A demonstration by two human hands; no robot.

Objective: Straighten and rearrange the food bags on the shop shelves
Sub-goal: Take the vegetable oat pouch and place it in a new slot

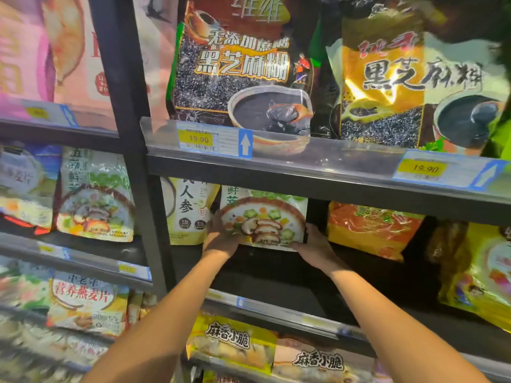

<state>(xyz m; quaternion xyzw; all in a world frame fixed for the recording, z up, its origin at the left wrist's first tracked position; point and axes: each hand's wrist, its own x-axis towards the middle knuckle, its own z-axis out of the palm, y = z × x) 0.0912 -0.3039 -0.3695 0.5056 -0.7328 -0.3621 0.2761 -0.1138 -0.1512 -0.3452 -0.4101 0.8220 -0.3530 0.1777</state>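
A white food bag with a picture of a mushroom and vegetable bowl stands upright at the back of the middle shelf. My left hand grips its lower left edge. My right hand holds its lower right corner. A pale yellow ginseng bag stands just to its left, touching it. An orange bag leans further right, with a gap between them.
Two black sesame paste bags stand on the shelf above, behind price tags. A yellow bag sits at the far right. Snack bags fill the shelf below. A black upright post divides off the left bay, holding more bags.
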